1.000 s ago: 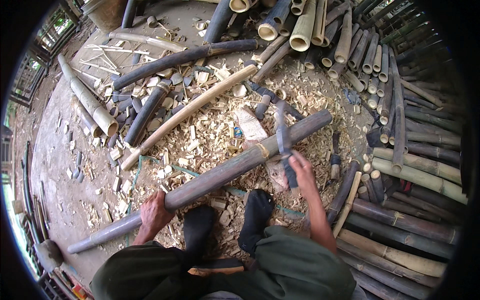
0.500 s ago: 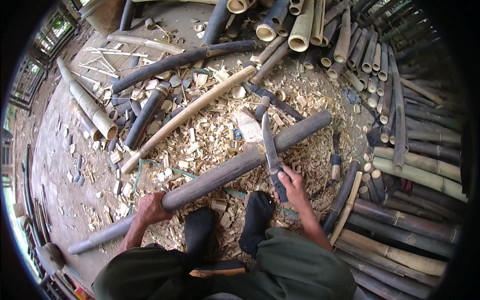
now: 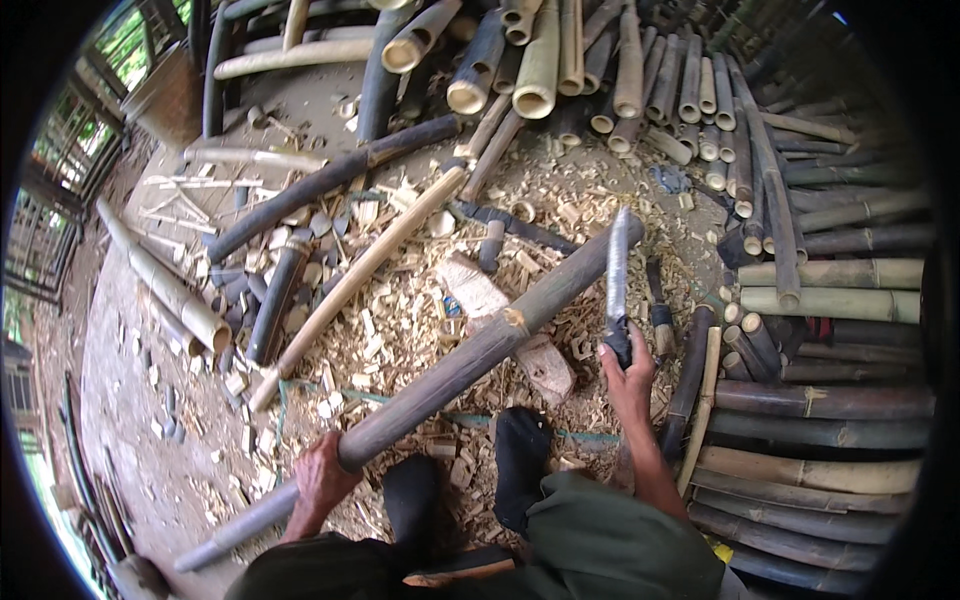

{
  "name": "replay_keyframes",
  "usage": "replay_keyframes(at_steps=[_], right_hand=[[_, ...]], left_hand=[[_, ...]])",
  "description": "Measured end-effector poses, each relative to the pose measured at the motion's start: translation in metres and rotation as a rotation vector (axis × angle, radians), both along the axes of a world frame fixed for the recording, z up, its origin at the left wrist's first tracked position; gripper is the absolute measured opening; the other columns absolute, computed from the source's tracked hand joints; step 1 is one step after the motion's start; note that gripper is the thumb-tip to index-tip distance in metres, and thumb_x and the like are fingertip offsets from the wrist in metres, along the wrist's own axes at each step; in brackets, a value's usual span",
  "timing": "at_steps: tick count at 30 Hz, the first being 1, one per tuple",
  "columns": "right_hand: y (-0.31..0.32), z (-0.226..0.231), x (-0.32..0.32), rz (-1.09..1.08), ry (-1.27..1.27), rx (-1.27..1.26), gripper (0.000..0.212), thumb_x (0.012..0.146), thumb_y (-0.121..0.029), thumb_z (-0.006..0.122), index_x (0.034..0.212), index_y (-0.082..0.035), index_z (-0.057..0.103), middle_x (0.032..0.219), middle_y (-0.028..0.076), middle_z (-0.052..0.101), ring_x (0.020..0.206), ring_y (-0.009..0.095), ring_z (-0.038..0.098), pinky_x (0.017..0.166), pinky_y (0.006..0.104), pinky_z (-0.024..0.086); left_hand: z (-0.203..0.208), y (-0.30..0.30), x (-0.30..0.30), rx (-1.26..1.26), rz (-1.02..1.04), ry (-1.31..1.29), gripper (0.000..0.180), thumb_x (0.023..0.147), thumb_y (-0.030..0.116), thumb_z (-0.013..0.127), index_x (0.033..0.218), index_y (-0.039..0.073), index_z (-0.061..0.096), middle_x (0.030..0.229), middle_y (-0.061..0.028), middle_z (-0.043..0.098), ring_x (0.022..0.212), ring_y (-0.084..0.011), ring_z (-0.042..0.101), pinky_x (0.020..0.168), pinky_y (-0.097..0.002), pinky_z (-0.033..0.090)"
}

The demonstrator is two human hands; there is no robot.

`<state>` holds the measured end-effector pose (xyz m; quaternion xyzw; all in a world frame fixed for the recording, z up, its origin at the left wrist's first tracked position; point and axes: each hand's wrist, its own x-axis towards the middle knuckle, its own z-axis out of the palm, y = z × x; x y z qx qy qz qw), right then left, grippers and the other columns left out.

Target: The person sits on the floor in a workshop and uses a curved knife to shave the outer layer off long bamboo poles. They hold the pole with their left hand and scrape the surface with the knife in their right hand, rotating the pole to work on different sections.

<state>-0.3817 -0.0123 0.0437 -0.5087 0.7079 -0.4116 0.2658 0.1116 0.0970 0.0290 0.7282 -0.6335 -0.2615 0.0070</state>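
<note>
A long dark bamboo pole (image 3: 432, 378) lies slantwise before me, its far end up to the right. My left hand (image 3: 325, 472) is wrapped round it near its lower left part. Across a pale wooden block (image 3: 543, 368) on the ground rests the pole's middle, and a light cut patch shows at the node there. My right hand (image 3: 628, 372) grips the black-wrapped handle of a large knife (image 3: 618, 262). Its blade points away from me, just right of the pole's far end. Whether blade and pole touch I cannot tell.
Wood chips (image 3: 400, 300) cover the ground. A peeled pale pole (image 3: 358, 285) lies beyond, near dark bamboo pieces (image 3: 280, 300). Stacked bamboo (image 3: 810, 402) lines the right side, with more hollow tubes (image 3: 540, 75) at the back. My feet in dark socks (image 3: 522, 460) stand close to the pole.
The knife has moved from over the pole's cut node to the right, towards its far end, blade now more upright. My left hand keeps its hold. The whole view has shifted slightly.
</note>
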Motion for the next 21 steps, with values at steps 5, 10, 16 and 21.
replay_keyframes(at_steps=[5, 10, 16, 21], right_hand=[[-0.027, 0.008, -0.012, -0.016, -0.407, 0.130, 0.024, 0.097, -0.002, 0.056, 0.119, -0.002, 0.045, 0.086, 0.010, 0.063, 0.059, 0.017, 0.065, 0.047, 0.0300, 0.056], [-0.043, 0.015, 0.033, 0.495, 0.464, 0.516, 0.026, 0.100, -0.009, 0.063, 0.117, 0.002, 0.046, 0.071, 0.005, 0.058, 0.050, 0.015, 0.056, 0.035, 0.0325, 0.044], [-0.072, -0.013, -0.023, 0.326, 0.479, 0.383, 0.051, 0.100, -0.008, 0.063, 0.141, 0.013, 0.040, 0.064, 0.003, 0.054, 0.048, 0.015, 0.056, 0.037, 0.0319, 0.046], [-0.071, -0.005, -0.023, 0.154, 0.214, 0.455, 0.069, 0.100, -0.005, 0.060, 0.156, 0.015, 0.026, 0.064, 0.002, 0.054, 0.046, 0.015, 0.054, 0.034, 0.0285, 0.041]], left_hand=[[0.028, -0.058, -0.079, -0.006, -0.056, 0.032, 0.047, 0.072, 0.023, 0.084, 0.108, 0.005, 0.061, 0.102, -0.0176, 0.071, 0.097, -0.0393, 0.072, 0.086, -0.0515, 0.056], [0.002, -0.069, -0.104, -0.037, -0.093, -0.020, 0.053, 0.073, 0.026, 0.084, 0.112, 0.002, 0.058, 0.106, -0.0201, 0.071, 0.102, -0.0397, 0.072, 0.089, -0.0504, 0.057], [-0.005, -0.076, -0.109, 0.028, -0.096, 0.034, 0.059, 0.073, 0.030, 0.084, 0.119, 0.003, 0.058, 0.105, -0.0218, 0.073, 0.100, -0.0423, 0.072, 0.089, -0.0532, 0.054], [-0.005, -0.080, -0.100, 0.036, -0.140, 0.052, 0.057, 0.072, 0.028, 0.085, 0.115, 0.002, 0.057, 0.098, -0.0231, 0.074, 0.095, -0.0422, 0.073, 0.087, -0.0515, 0.056]])
